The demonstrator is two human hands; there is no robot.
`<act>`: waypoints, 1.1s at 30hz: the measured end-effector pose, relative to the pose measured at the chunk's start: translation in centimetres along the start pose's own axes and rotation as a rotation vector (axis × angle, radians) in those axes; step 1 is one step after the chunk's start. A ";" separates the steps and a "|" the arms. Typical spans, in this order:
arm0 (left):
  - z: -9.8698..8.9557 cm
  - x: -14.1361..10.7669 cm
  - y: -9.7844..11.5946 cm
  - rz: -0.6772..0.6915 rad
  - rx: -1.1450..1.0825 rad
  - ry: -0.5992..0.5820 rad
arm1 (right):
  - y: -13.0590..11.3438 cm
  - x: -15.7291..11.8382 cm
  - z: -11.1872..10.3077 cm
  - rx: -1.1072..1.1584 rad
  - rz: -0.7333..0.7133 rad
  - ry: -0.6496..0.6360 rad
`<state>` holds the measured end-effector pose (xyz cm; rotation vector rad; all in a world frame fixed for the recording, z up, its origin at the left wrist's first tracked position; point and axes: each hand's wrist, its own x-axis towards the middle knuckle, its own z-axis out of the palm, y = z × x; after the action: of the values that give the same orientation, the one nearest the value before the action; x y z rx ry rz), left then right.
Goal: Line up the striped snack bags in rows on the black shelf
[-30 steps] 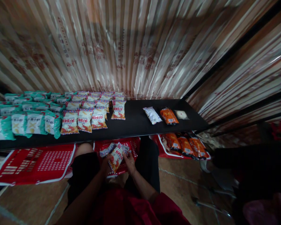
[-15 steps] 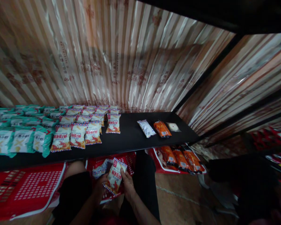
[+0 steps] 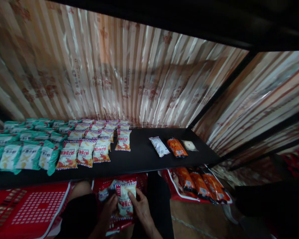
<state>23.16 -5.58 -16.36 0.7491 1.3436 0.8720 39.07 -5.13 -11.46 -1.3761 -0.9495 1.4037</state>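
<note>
In the head view, the right hand (image 3: 142, 207) is clamped on the right edge of a white snack bag (image 3: 126, 200), thumb across its front. The left hand (image 3: 109, 207) is closed on the bag's left edge, so the bag stands tilted between the two. Just beyond the left hand lie crinkled striped bags (image 3: 104, 195); it is too dim there to tell whether they touch its fingers. A red basket (image 3: 99, 182) sits beneath both hands.

Ahead of the hands runs a black shelf (image 3: 139, 162). Ahead and left of the left hand, it bears rows of white-and-orange bags (image 3: 67, 154), with green bags (image 3: 28, 156) farther left. Ahead and right of the right hand lie a silvery bag (image 3: 159, 146), an orange pack (image 3: 176, 147) and a pale flat pack (image 3: 189, 145).
</note>
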 end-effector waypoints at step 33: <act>2.5 -1.3 9.4 0.223 0.070 0.251 | -4.9 2.9 2.6 -0.261 -0.178 -0.096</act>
<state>24.75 -2.01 -7.36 0.8776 1.5379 1.1293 37.04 -0.83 -7.40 -1.3827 -1.3231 1.2528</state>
